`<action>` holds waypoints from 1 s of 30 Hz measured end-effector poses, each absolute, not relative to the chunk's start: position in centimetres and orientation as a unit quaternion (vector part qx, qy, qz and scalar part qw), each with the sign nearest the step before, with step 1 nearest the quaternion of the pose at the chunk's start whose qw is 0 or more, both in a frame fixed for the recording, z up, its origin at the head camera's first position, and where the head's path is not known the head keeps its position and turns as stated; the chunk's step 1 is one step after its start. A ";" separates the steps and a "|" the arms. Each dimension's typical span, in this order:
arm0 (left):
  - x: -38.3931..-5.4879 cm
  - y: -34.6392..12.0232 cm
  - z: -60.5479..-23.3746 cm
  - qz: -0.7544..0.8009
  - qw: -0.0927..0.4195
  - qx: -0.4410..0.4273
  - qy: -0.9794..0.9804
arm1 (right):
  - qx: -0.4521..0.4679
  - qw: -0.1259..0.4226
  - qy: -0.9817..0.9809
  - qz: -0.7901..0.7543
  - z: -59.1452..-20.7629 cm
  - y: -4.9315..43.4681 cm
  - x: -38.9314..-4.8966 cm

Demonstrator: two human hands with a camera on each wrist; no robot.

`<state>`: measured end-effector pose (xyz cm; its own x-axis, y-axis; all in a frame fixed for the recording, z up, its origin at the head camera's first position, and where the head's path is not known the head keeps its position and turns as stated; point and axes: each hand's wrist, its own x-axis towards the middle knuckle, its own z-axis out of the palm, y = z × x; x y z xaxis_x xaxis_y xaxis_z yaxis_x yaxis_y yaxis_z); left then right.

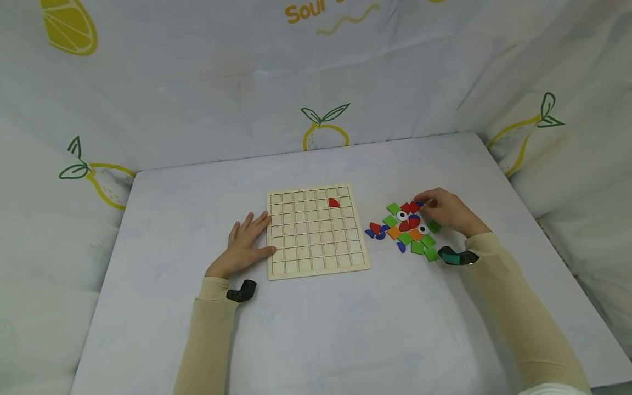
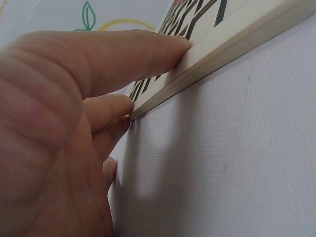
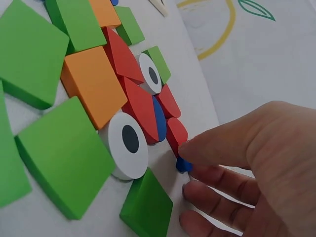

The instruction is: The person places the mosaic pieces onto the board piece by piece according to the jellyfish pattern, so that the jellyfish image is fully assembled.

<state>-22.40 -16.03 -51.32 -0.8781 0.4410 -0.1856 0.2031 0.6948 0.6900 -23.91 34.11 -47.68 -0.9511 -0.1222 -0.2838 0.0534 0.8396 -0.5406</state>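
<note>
A square wooden grid board lies flat on the table, with one red quarter-circle piece in a cell near its upper right. Along the board's left edge rests my left hand, fingers spread; the left wrist view shows the thumb on the rim. To the right of the board is a pile of small coloured pieces. At its far side my right hand pinches a small blue piece between thumb and forefinger, close beside a red piece. The fingers partly cover the blue piece.
In the pile are several green squares, orange squares, red and blue curved pieces, and two white discs with black dots, one being an eye piece. The white table meets a lemon-print cloth behind.
</note>
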 end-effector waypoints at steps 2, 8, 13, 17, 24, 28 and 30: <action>-22.4 -16.1 -51.3 0.352 0.171 0.179 0.903 | -0.016 0.155 0.945 -0.287 -47.7 34.0 -23.9; -22.2 -16.3 -51.4 0.358 0.171 0.177 0.901 | -0.028 0.138 0.944 -0.297 -47.9 33.0 -24.3; -22.1 -16.4 -51.6 0.360 0.170 0.173 0.901 | -0.059 0.104 0.957 -0.265 -48.0 31.5 -24.9; -22.1 -16.4 -51.6 0.359 0.170 0.171 0.902 | -0.072 0.095 0.969 -0.215 -48.1 30.3 -25.2; -22.1 -16.1 -51.4 0.357 0.170 0.174 0.902 | -0.060 0.105 0.976 -0.182 -47.9 29.2 -24.9; -22.3 -16.1 -51.4 0.353 0.168 0.176 0.903 | -0.060 0.106 0.977 -0.173 -47.8 28.8 -24.9; -22.4 -16.1 -51.4 0.349 0.169 0.175 0.905 | -0.061 0.107 0.977 -0.176 -47.8 28.6 -25.0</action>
<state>-22.37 -16.09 -51.43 -0.8813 0.4354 -0.1834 0.1991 0.6943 0.6916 -24.99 28.60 -47.76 -0.9697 -0.1573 -0.1871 -0.0822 0.9307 -0.3566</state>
